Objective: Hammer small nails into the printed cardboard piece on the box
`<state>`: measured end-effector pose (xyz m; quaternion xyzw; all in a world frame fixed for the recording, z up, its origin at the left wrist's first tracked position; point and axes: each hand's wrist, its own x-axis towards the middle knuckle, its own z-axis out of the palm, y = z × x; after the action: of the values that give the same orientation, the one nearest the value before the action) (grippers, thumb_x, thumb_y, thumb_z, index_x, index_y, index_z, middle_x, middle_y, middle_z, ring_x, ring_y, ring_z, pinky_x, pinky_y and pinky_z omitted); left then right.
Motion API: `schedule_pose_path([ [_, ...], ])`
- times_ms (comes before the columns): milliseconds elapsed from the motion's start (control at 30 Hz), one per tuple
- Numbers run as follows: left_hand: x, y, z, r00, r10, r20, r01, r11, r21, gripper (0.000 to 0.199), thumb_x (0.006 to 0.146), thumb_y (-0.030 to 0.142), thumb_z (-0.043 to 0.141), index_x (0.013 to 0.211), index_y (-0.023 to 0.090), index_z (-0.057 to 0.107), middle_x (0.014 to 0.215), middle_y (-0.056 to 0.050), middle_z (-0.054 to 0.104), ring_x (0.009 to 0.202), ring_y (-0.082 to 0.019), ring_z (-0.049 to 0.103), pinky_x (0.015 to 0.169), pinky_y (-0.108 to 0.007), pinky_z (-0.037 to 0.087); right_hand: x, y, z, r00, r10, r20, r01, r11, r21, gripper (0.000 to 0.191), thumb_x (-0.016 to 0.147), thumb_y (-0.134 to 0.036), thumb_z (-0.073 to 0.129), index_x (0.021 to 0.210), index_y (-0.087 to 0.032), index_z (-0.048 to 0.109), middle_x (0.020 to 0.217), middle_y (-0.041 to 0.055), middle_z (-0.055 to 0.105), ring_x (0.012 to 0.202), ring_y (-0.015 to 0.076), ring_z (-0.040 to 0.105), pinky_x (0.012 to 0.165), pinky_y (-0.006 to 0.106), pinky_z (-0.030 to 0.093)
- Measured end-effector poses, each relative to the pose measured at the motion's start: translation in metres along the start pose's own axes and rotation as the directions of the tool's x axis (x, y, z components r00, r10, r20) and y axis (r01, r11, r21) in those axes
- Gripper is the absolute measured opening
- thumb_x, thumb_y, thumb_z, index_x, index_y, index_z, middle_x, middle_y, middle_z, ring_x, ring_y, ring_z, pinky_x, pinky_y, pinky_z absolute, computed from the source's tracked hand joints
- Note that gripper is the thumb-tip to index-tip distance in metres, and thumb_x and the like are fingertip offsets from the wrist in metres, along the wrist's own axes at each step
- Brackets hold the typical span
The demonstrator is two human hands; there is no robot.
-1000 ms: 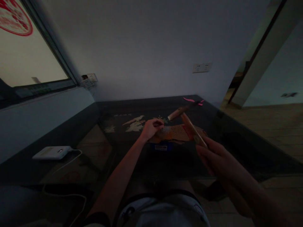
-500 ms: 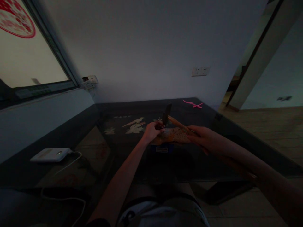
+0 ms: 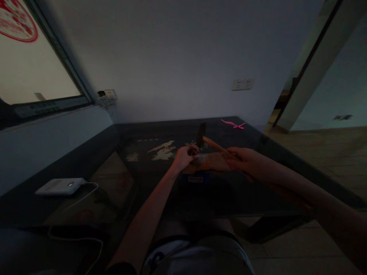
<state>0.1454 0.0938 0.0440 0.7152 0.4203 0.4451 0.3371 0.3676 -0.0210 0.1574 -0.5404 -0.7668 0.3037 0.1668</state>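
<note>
While the right hand grips a hammer, the left hand curls (hold unclear; label illegible).

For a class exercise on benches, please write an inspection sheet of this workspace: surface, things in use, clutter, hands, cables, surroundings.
Surface: dark glossy table, pale bird design.
Things in use: hammer; patterned brown piece above a blue item.
Clutter: white device, pink strip.
Hands: left hand at the brown piece's left end, grip unclear; right hand grips the hammer.
Cables: white cable from the device.
Surroundings: wall sockets, window; dim light.
</note>
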Motion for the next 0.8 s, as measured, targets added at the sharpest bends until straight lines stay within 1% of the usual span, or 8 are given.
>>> schedule_pose_path([
  [67, 0.001, -0.001, 0.001, 1.0, 0.001, 0.003, 0.0, 0.999, -0.037, 0.018, 0.064, 0.011, 0.073, 0.079, 0.013, 0.064, 0.073, -0.002, 0.067, 0.07, -0.013, 0.064, 0.068, -0.023, 0.049, -0.003, -0.003, -0.004, 0.999, -0.014, -0.051, 0.013, 1.0, -0.02, 0.016, 0.085, -0.033, 0.045, 0.088, -0.018, 0.05, 0.057, -0.0061, 0.045, 0.033, 0.0079, 0.043, 0.032, 0.02, 0.032],
  [133, 0.002, -0.002, 0.001, 1.0, 0.002, -0.001, -0.002, 0.999, -0.051, 0.017, 0.064, 0.012, 0.074, 0.078, 0.013, 0.064, 0.073, -0.002, 0.067, 0.07, -0.013, 0.064, 0.068, -0.024, 0.049, -0.004, -0.005, -0.005, 0.997, -0.033, -0.064, 0.032, 0.999, -0.023, 0.016, 0.086, -0.034, 0.045, 0.088, -0.019, 0.049, 0.056, -0.0065, 0.045, 0.033, 0.0084, 0.043, 0.032, 0.021, 0.033],
  [300, -0.001, 0.003, -0.001, 1.0, -0.022, -0.004, 0.022, 0.999, 0.029, 0.018, 0.066, 0.011, 0.072, 0.082, 0.014, 0.065, 0.074, -0.002, 0.068, 0.071, -0.014, 0.064, 0.069, -0.024, 0.049, 0.001, 0.001, 0.007, 1.0, -0.026, 0.014, 0.026, 1.0, -0.017, 0.021, 0.084, -0.033, 0.047, 0.094, -0.016, 0.055, 0.065, -0.0025, 0.052, 0.036, 0.0091, 0.046, 0.034, 0.023, 0.035],
  [367, -0.002, 0.005, -0.002, 1.0, -0.029, -0.003, 0.029, 0.999, 0.045, 0.019, 0.066, 0.012, 0.072, 0.084, 0.015, 0.066, 0.075, -0.003, 0.068, 0.071, -0.014, 0.064, 0.069, -0.024, 0.048, 0.001, 0.002, 0.008, 0.999, -0.024, 0.022, 0.024, 1.0, -0.003, 0.024, 0.084, -0.034, 0.047, 0.096, -0.016, 0.056, 0.065, -0.0023, 0.053, 0.035, 0.0093, 0.046, 0.034, 0.023, 0.035],
  [500, 0.0, 0.003, -0.002, 1.0, -0.005, -0.007, 0.005, 1.0, 0.027, 0.017, 0.066, 0.014, 0.073, 0.081, 0.014, 0.065, 0.074, -0.002, 0.067, 0.071, -0.013, 0.063, 0.068, -0.023, 0.048, -0.004, -0.003, 0.0, 0.999, -0.017, -0.03, 0.017, 1.0, -0.013, 0.018, 0.084, -0.034, 0.048, 0.09, -0.018, 0.054, 0.058, -0.005, 0.046, 0.035, 0.009, 0.045, 0.033, 0.022, 0.033],
  [567, 0.001, 0.0, -0.001, 1.0, 0.002, 0.001, -0.002, 1.0, 0.009, 0.017, 0.066, 0.014, 0.073, 0.08, 0.014, 0.065, 0.074, -0.002, 0.067, 0.07, -0.013, 0.063, 0.067, -0.023, 0.048, -0.005, -0.006, -0.004, 0.999, -0.022, -0.045, 0.021, 1.0, -0.022, 0.018, 0.084, -0.034, 0.047, 0.09, -0.018, 0.052, 0.058, -0.0055, 0.046, 0.034, 0.0085, 0.045, 0.033, 0.021, 0.033],
  [633, 0.002, -0.002, -0.001, 1.0, -0.001, -0.001, 0.001, 1.0, 0.01, 0.017, 0.066, 0.016, 0.073, 0.081, 0.014, 0.065, 0.075, -0.002, 0.067, 0.071, -0.013, 0.063, 0.067, -0.023, 0.048, -0.004, -0.007, -0.002, 0.999, -0.015, -0.032, 0.014, 0.999, -0.035, 0.018, 0.085, -0.034, 0.045, 0.092, -0.018, 0.052, 0.058, -0.0055, 0.046, 0.034, 0.0085, 0.045, 0.033, 0.021, 0.033],
  [800, -0.001, 0.0, -0.002, 0.999, -0.045, -0.008, 0.045, 0.999, 0.028, 0.021, 0.066, 0.015, 0.073, 0.085, 0.015, 0.066, 0.076, -0.003, 0.069, 0.072, -0.015, 0.064, 0.067, -0.025, 0.049, 0.003, -0.001, 0.008, 0.999, -0.013, 0.037, 0.016, 0.998, -0.056, 0.027, 0.085, -0.033, 0.046, 0.103, -0.016, 0.057, 0.068, -0.0004, 0.058, 0.037, 0.0096, 0.047, 0.036, 0.023, 0.036],
])
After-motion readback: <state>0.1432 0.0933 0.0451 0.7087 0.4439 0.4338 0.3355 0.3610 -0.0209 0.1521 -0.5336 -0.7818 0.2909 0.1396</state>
